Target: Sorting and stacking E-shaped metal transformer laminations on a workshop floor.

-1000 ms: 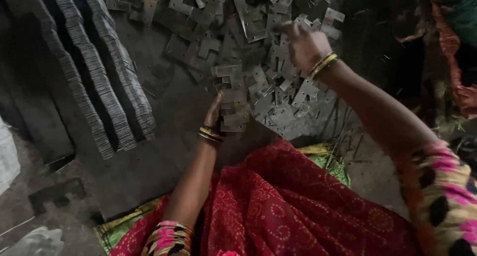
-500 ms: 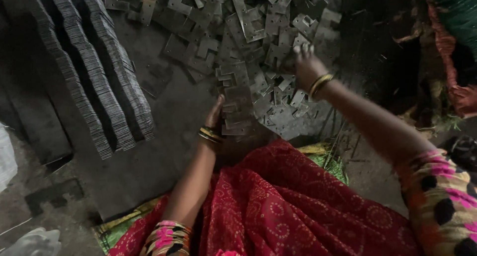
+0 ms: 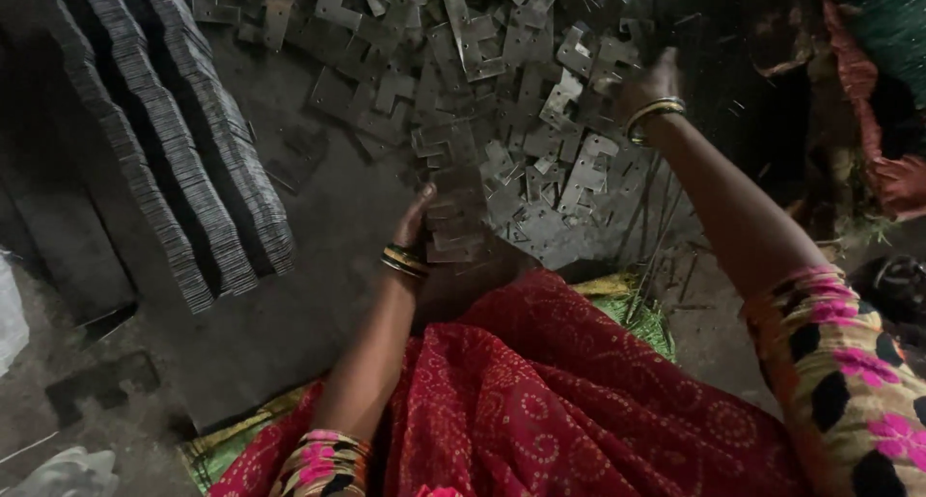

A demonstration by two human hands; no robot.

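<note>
No labels, signs or screens show; only a crumpled pale plastic bag [image 3: 58,473] lies at the lower left corner.

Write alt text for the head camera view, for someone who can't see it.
A seated person's left hand steadies a small stack of flat metal pieces on a dark floor, while the right hand reaches into a loose pile of similar cut metal pieces. Long neat rows of stacked pieces lie to the left; red patterned cloth covers the lap.

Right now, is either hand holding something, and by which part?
The left hand holds a small stack of metal plates by its left side. The right hand reaches into the loose pile; any hold is unclear.
</note>
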